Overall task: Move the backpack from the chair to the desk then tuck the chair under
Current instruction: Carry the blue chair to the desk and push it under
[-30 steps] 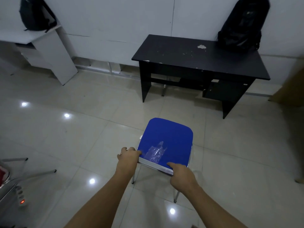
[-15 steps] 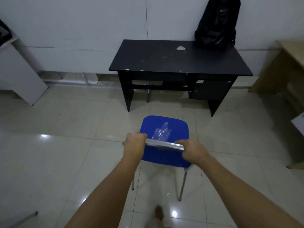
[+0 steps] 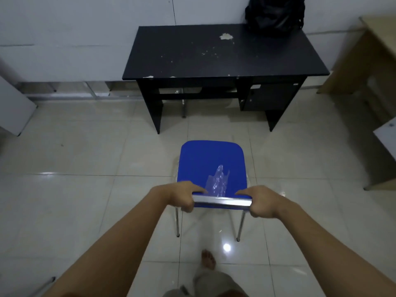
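I see a bright blue chair [image 3: 211,166] with a shiny silver bar along its near edge and silver legs; a clear, crinkled patch of plastic [image 3: 218,183] glints on the blue just beyond that bar. Beyond the chair stands a matte black desk [image 3: 214,54], its top flecked with pale, off-white chips and one larger whitish blotch toward the far right. At the desk's far right corner sits a black backpack [image 3: 276,13]. Right of the desk I see a light tan wooden table [image 3: 377,61]. The floor [image 3: 85,157] around the chair is glossy cream tile with thin grey lines, and the wall [image 3: 75,28] behind the desk is plain white.
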Demonstrator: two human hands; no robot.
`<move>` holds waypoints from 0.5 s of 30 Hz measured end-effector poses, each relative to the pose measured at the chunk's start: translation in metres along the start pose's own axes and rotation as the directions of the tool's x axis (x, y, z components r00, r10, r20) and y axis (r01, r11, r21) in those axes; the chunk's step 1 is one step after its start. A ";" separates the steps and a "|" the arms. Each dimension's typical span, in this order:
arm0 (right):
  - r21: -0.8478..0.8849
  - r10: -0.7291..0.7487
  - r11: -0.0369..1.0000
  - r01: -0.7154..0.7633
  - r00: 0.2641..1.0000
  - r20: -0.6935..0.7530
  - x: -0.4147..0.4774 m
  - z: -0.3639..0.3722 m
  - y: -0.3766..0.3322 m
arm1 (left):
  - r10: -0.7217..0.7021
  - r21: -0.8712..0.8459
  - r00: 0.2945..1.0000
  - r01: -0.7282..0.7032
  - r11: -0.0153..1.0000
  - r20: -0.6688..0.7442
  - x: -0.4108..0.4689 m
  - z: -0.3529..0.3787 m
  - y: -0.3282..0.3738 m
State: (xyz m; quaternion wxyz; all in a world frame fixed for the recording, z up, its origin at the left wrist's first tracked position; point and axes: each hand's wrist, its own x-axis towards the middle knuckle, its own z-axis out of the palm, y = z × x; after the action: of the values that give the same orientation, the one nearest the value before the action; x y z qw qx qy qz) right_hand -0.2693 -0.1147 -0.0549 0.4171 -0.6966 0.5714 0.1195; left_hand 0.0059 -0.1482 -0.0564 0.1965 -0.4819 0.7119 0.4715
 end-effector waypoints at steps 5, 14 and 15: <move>-0.069 0.033 0.997 -0.023 0.989 0.144 -0.017 0.046 0.010 | -0.113 0.217 0.942 0.045 0.975 0.315 0.012 0.042 0.003; 0.436 0.127 0.836 -0.334 0.890 0.438 0.007 0.036 0.003 | -0.236 -0.439 0.931 0.342 0.831 0.279 0.012 0.047 -0.012; 0.456 0.174 0.811 -0.366 0.895 0.410 0.013 0.038 0.001 | -0.260 -0.457 0.941 0.334 0.824 0.218 0.017 0.052 -0.017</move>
State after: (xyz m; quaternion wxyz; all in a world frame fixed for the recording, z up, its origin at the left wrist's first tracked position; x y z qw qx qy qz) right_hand -0.2543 -0.0967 -0.0875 0.6627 -0.4346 0.5934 0.1405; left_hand 0.0038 -0.1133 -0.1020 0.1915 -0.5849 0.4696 0.6330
